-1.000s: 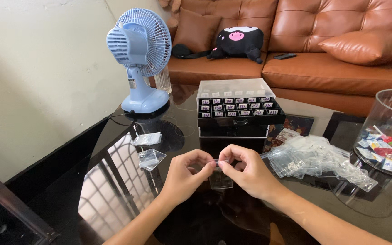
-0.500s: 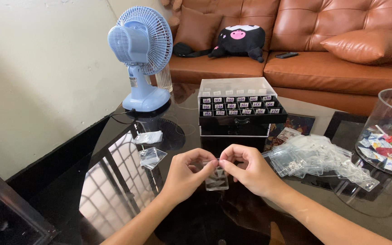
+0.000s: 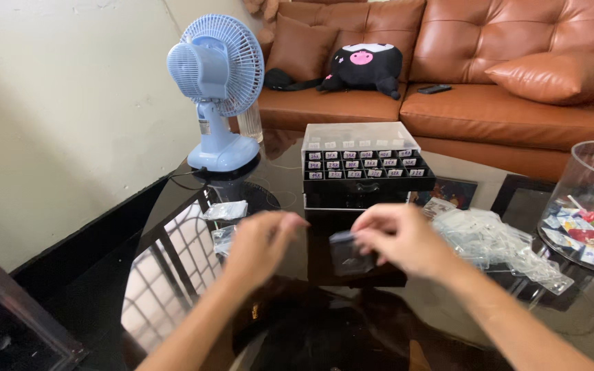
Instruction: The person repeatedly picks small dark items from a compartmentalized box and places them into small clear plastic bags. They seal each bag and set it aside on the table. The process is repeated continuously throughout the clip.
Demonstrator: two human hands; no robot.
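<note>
Head view: right hand [image 3: 400, 237] pinches small clear bag [image 3: 349, 253]; left hand [image 3: 262, 240] loosely curled, empty.

A pale blue desk fan [image 3: 216, 89] stands at the far left corner of the dark glass table [image 3: 173, 275], a clear round container [image 3: 589, 206] sits at its right edge, and behind them a brown leather sofa [image 3: 517, 103] carries a black plush toy [image 3: 362, 65].

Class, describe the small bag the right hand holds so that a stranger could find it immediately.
Start at the black drawer organiser on the glass table. Just in front, the right hand pinches a small clear bag. Unlike the loose pile of bags at its right, it hangs from the fingers.
</note>
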